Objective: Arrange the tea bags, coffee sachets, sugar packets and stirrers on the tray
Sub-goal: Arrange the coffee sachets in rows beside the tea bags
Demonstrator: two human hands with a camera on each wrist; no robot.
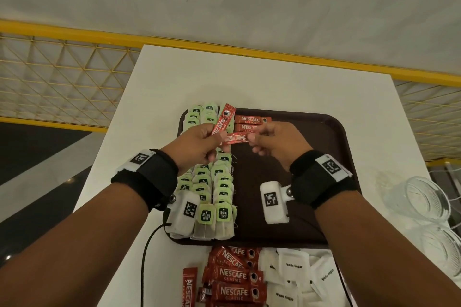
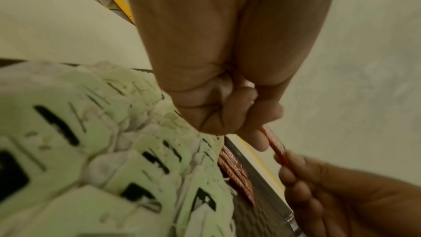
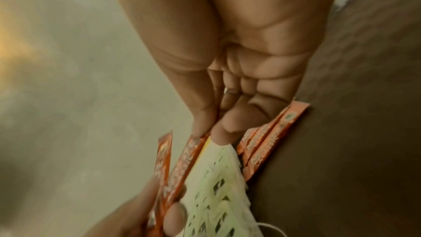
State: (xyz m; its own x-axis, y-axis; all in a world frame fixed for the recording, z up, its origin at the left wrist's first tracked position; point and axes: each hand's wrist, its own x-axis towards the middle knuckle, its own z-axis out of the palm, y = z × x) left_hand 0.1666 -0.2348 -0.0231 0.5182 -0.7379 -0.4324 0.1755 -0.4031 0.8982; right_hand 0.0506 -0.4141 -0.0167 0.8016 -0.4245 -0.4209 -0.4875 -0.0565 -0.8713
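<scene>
A dark brown tray (image 1: 311, 152) lies on the white table. Rows of green-tagged tea bags (image 1: 222, 182) fill its left side, and two red coffee sachets (image 1: 250, 123) lie flat at its far middle. My left hand (image 1: 212, 143) hovers over the tea bags and grips two red sachets. One sachet (image 1: 222, 119) points up and away. The other sachet (image 1: 235, 137) lies crosswise, and my right hand (image 1: 254, 138) pinches its right end (image 3: 191, 152) between thumb and forefinger. No stirrers are in view.
Off the tray at the near edge lie a pile of coffee sachets (image 1: 234, 276) and white sugar packets (image 1: 294, 271). Clear glass jars (image 1: 424, 199) stand at the right edge of the table. A black cable (image 1: 147, 257) hangs at the near left. A yellow railing (image 1: 74, 32) runs behind.
</scene>
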